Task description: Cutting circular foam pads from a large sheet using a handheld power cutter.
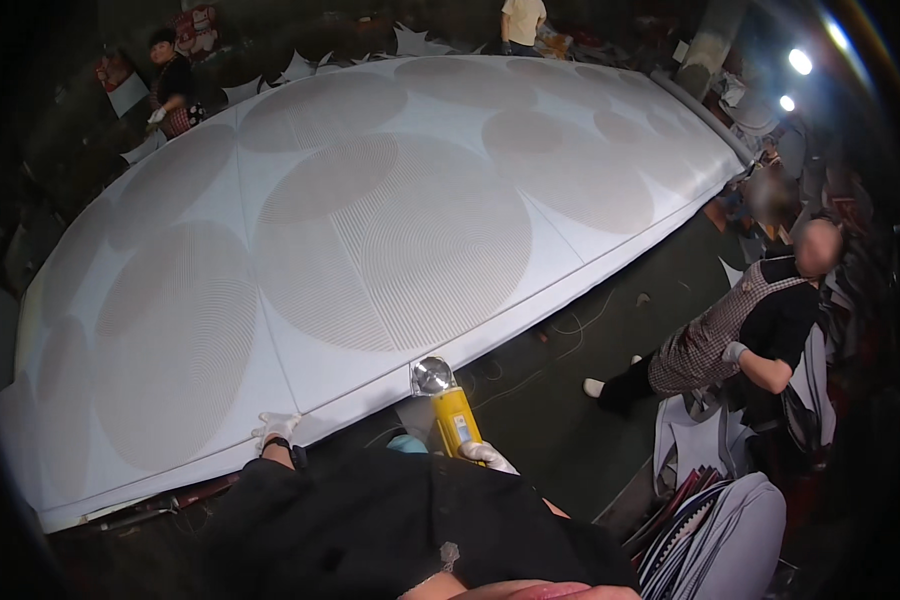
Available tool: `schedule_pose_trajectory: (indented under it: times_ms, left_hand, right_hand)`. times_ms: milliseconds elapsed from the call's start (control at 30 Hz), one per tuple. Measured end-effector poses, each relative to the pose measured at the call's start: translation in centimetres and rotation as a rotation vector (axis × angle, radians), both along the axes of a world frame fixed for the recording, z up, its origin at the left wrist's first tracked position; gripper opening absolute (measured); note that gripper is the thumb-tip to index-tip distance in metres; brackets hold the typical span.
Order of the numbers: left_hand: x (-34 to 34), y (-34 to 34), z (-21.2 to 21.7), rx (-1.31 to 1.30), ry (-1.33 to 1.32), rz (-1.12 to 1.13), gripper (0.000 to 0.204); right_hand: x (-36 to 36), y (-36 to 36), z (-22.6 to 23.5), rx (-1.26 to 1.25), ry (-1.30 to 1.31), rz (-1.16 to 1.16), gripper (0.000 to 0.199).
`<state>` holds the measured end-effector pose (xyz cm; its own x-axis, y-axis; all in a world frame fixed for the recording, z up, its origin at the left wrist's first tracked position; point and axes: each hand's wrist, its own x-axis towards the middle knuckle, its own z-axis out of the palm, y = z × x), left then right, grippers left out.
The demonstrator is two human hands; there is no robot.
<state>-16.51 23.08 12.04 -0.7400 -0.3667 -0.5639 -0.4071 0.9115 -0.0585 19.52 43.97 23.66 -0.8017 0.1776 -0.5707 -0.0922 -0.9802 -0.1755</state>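
My right hand (489, 457), in a white glove, is wrapped round the yellow body of a handheld electric rotary cutter (454, 415). The shiny round blade housing at its front meets the near edge of a large sheet of white and grey-beige fabric (400, 240) patterned with ribbed circles. On that same edge, further left, lies my gloved left hand (276, 427), its fingers outstretched and pressed flat to the fabric. A dark watch or band circles my left wrist. The underside of the cutter's head is hidden.
A person in a checked apron (715, 320) stands to the right, by hanging and stacked fabric pieces (720, 540). Another person (173, 85) is beyond the far left edge, and one in a pale top (522, 25) at the far side. A long roll (705, 115) lies along the right end.
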Motion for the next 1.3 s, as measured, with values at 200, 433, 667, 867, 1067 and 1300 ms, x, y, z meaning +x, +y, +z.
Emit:
schedule_pose_trajectory:
  times_ms: [200,433,667,867,1067,1300]
  left_hand:
    - [0.1,0.1,-0.1,-0.032,0.025,0.021,0.100]
    - [0.3,0.1,0.4,-0.046,0.066,0.046,0.093]
    - [0.6,-1.0,0.1,-0.017,0.056,0.040,0.088]
    - [0.6,-1.2,-0.1,-0.005,0.048,0.039,0.084]
    - [0.5,-2.2,-0.4,0.012,0.042,0.033,0.080]
    - [-1.0,-1.3,-1.3,0.079,0.046,-0.069,0.076]
  right_hand:
    - [0.4,-0.4,-0.1,0.003,-0.030,0.001,0.057]
    - [0.8,-0.6,0.0,-0.007,-0.043,0.014,0.057]
    - [1.3,-0.6,0.5,-0.016,-0.062,0.022,0.056]
    - [1.7,-0.4,0.4,-0.023,-0.074,0.027,0.056]
    - [1.7,-0.2,0.5,-0.019,-0.086,0.042,0.056]
    - [2.0,-0.8,0.6,-0.006,-0.093,-0.009,0.055]
